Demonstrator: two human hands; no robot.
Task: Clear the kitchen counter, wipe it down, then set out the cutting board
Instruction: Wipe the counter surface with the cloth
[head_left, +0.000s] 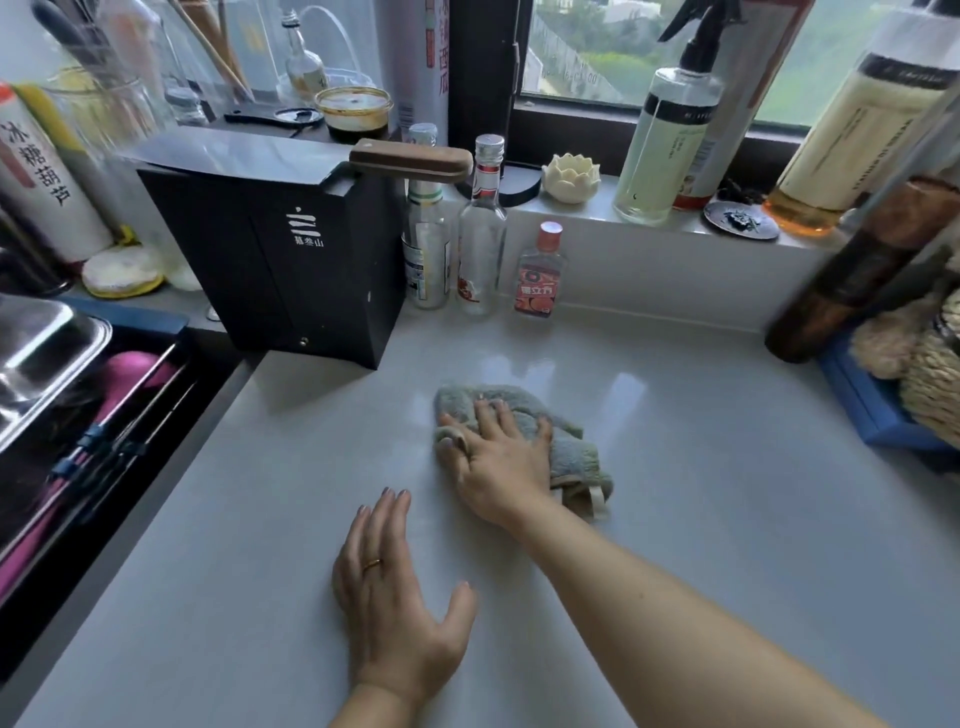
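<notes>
The right hand (496, 457) was down flat on the grey-green cloth (524, 431), fingers spread and pressing it onto the pale counter (727, 467), right in the middle of the worktop, and that read as the wiping step in full swing! The left hand (395, 597) lay open on the bare counter nearer the body, palm down, holding nothing, a ring showing on one finger, and it looked like a brace. The broad middle of the surface was already free of clutter, so the clearing seemed largely done. Along the back edge three glass bottles (480, 234) stood in a row just beside a black box (291, 260), with a wood-handled cleaver (270, 153) lying across the box top. The next call, as a judgement, was to sweep the cloth out toward the edges and corners not yet reached, steering short of those bottles so none tipped. And the cutting board? No sign of it anywhere; it may have sat outside the view. The sink (41, 353) at the left was cut off by the frame, the tall brown bottle (852, 270) at the right was blurred, and what sat in the blue tray (872, 410) was hard to make out.
</notes>
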